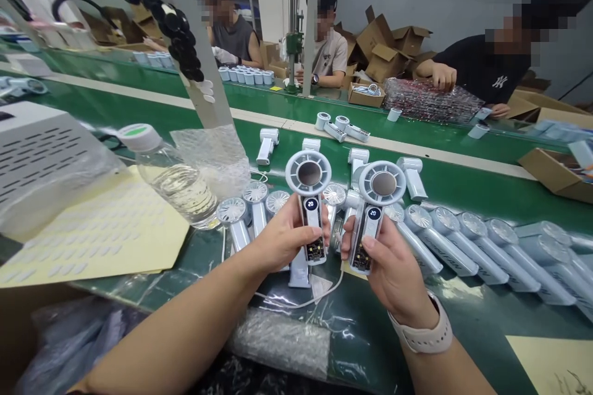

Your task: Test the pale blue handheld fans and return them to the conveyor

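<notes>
My left hand (282, 237) grips the handle of a white handheld fan (309, 197) held upright, its round head spinning and its small screen lit with a number. My right hand (391, 265) grips a second white fan (377, 200) the same way, also spinning with its screen lit. The two fans stand side by side above the green belt (463, 188). Behind them lie several more fans in a row (463, 241), heads toward me. A thin white cable (296, 303) runs under the held fans.
A clear water bottle (171, 179) lies tilted at left beside a yellow sticker sheet (106, 228) and a white vented box (37, 154). Bubble wrap (282, 339) lies near me. Three people sit across the belt by cardboard boxes (386, 49).
</notes>
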Tool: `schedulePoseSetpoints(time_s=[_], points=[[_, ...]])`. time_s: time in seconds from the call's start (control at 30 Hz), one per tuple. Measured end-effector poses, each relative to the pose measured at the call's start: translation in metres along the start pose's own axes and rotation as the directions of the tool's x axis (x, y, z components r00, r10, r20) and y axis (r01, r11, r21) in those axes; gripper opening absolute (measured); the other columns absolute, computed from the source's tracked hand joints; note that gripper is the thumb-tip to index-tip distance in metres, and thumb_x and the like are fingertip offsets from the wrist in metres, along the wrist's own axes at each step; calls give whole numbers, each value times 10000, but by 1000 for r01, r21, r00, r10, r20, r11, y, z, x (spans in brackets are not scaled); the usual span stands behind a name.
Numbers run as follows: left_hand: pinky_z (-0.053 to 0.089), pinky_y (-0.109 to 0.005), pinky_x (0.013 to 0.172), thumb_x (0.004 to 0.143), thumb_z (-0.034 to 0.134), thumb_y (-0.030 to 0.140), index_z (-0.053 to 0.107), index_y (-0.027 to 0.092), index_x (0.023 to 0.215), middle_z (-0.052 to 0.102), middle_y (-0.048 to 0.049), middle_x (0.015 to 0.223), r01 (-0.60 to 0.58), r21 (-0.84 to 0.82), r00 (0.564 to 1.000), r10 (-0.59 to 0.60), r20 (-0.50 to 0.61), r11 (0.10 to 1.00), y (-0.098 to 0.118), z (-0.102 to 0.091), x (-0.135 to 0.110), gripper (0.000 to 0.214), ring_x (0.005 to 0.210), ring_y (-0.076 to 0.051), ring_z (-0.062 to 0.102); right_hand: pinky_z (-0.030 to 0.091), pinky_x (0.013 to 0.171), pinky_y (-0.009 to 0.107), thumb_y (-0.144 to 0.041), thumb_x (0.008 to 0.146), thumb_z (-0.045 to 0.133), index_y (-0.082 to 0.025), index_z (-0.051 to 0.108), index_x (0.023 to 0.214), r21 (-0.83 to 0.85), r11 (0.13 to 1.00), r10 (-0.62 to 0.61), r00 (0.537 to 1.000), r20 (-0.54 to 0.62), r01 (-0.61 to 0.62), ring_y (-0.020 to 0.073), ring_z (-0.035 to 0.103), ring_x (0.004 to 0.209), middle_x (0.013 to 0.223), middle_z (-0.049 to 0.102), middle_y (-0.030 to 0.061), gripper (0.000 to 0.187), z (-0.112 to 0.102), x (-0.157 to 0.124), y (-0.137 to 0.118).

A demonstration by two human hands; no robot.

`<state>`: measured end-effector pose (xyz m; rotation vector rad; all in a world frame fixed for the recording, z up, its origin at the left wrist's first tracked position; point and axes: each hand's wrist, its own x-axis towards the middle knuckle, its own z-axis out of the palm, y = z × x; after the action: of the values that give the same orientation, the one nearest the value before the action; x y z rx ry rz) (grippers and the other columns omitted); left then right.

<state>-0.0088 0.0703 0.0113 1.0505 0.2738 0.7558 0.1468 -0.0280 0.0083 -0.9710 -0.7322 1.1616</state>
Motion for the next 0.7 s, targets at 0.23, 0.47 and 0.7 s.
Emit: schedulePoseSetpoints(time_s=[0.23, 0.47, 0.7], points=[[495, -314, 717, 734, 832, 275, 557, 194, 1002, 617, -10, 903, 30, -23, 999, -31, -25, 999, 0, -2, 3, 393, 773, -147, 614, 543, 650, 321, -359, 803, 712, -244, 616, 987, 2, 1000, -15, 998, -53, 15, 173, 600, 731, 913, 651, 27, 237, -1, 2, 7], [499, -274, 587, 734, 812, 327, 553, 210, 1031, 609, 26, 818, 49, -75, 993, -56, -102, 996, -1, -3, 5, 412, 643, -125, 612, 509, 530, 274, -457, 801, 702, -222, 608, 914, 39, 999, 36, 998, -50, -34, 141, 583, 609, 827, 645, 9, 277, 2, 1, 4], [476, -277, 575, 771, 792, 426, 543, 197, 922, 611, 11, 725, 24, 81, 999, -22, -28, 996, -5, -7, 7, 370, 610, -132, 598, 521, 532, 265, -424, 850, 678, -234, 606, 979, -5, 1000, -18, 1000, -15, 18, 133, 591, 619, 874, 652, 9, 240, -2, 0, 9]])
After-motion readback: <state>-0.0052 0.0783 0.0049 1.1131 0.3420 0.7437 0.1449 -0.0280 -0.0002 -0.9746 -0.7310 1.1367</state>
